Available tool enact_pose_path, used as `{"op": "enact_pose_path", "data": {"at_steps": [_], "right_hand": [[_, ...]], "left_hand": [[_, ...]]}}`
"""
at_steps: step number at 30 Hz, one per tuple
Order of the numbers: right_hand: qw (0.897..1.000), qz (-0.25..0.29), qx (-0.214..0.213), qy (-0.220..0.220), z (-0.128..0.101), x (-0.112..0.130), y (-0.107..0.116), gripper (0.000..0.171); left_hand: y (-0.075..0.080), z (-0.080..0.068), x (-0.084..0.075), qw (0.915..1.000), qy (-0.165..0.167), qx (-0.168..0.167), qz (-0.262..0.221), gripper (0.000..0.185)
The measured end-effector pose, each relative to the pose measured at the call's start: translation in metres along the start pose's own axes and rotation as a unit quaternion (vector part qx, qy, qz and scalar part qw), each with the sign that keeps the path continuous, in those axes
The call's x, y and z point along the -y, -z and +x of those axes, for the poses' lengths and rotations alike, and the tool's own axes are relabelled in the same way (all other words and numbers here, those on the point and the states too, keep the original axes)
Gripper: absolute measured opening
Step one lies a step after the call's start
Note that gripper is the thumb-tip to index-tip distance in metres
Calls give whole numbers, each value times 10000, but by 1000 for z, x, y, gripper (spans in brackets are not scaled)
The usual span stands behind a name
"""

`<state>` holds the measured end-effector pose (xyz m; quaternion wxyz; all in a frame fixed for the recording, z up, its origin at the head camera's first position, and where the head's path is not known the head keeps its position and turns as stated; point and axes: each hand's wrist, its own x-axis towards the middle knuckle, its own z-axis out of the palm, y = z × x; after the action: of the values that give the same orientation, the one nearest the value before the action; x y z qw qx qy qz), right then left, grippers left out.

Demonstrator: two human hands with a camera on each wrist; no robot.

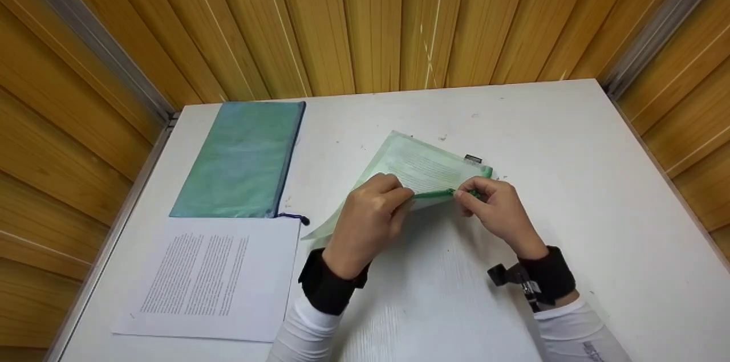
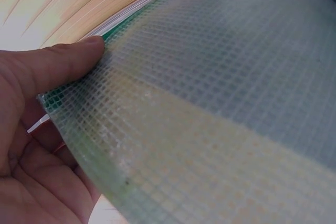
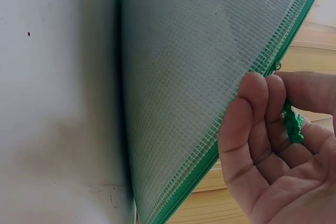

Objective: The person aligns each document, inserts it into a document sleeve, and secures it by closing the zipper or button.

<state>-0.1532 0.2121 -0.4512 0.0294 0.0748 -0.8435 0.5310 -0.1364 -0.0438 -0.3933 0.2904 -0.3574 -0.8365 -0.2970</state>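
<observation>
I see translucent green mesh zip pouch [image 1: 419,171] tilted off white worktop [image 1: 570,179], zip edge running left-right. Left hand [image 1: 365,222] fingers pinch zip edge; right hand [image 1: 499,211] fingers pinch green zip cord [image 3: 293,124] at right end.

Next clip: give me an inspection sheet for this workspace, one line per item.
Surface: white table, a few small specks.
Job's things: green mesh zipper pouch with printed paper inside, tilted up off the table, held at its zipper edge.
Clutter: blue-green zipper pouch lying flat at the far left; printed sheets in front of it.
Hands: left hand grips the green pouch's edge, thumb on top; right hand pinches the green zipper cord.
Cables: nothing seen.
Surroundings: wooden slat walls on three sides.
</observation>
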Motion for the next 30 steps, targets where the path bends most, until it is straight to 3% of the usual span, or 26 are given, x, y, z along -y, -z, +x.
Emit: {"op": "enact_pose_path", "data": {"at_steps": [8,23,30], "right_hand": [[9987,-245,-288,-329,6,-14,2,12],[9983,-288,-259,-442,9,-22,5,13],[9951,-476,-394,-771,13,-32,8,14]], "left_hand": [[2,0,1,10000,37,-78,16,15],[2,0,-1,9998,-131,-163,14,17],[1,0,-1,9996,-171,-242,20,23]]}}
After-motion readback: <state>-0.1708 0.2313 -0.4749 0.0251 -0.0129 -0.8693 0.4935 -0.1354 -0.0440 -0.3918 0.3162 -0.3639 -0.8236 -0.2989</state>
